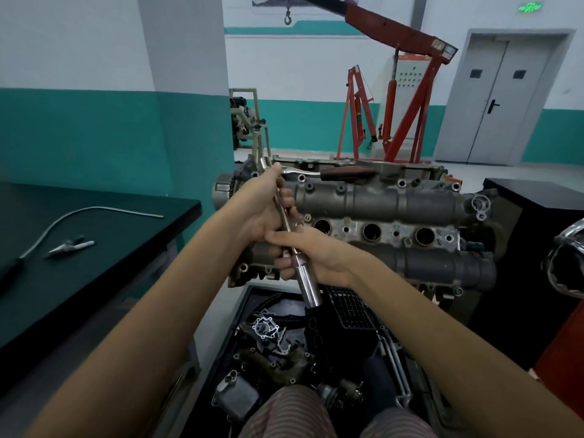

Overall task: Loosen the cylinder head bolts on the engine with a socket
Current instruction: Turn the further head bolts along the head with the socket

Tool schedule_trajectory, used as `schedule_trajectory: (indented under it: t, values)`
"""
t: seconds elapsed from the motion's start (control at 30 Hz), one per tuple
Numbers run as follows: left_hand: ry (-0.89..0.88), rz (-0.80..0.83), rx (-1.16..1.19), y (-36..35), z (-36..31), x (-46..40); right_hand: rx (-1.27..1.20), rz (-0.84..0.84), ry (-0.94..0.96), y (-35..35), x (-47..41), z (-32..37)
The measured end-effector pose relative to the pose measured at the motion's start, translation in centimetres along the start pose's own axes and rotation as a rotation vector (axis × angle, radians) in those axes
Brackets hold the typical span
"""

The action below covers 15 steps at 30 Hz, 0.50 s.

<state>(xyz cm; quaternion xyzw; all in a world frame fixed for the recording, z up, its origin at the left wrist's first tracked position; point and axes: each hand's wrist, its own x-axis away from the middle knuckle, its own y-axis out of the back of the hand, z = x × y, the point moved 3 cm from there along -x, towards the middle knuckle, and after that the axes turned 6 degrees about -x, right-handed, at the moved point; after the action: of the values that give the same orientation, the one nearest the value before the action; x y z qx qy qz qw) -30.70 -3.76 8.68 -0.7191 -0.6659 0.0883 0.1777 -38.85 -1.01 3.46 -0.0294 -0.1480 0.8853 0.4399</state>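
Observation:
The grey engine cylinder head [395, 200] lies on a stand in front of me, with bolt holes and round ports along its top. My left hand [262, 210] is closed around the upper part of a thin extension bar [284, 216]. My right hand [313, 257] grips the bar lower down, just above a shiny long socket [308, 284] that points down and toward me, off the engine. A ratchet with a dark red handle [344, 172] rests on the far side of the head, beyond my left hand.
A black tray [249, 311] of loose engine parts sits below the engine by my knees. A dark bench [94, 248] at left carries a bent metal rod and pliers. A red engine hoist [404, 99] stands behind, and a black cabinet [537, 200] is at right.

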Motion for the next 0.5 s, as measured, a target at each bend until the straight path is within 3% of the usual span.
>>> schedule_trajectory:
  t: [0.07, 0.17, 0.3, 0.5]
  values:
    - [-0.130, -0.051, -0.184, 0.8, -0.5, -0.3, -0.060, -0.010, 0.014, -0.6, -0.6, 0.1]
    - [-0.352, -0.171, -0.641, 3.2, -1.2, 0.0, -0.121, -0.067, 0.038, -1.4, -1.8, 0.6]
    - [-0.237, -0.010, -0.587, 6.2, -0.5, 1.2, -0.121, -0.138, 0.078, -2.7, -4.1, 1.2]
    - [-0.320, -0.158, -0.529, 9.9, -2.1, 2.5, 0.023, -0.231, 0.223, -6.4, -7.9, 1.4]
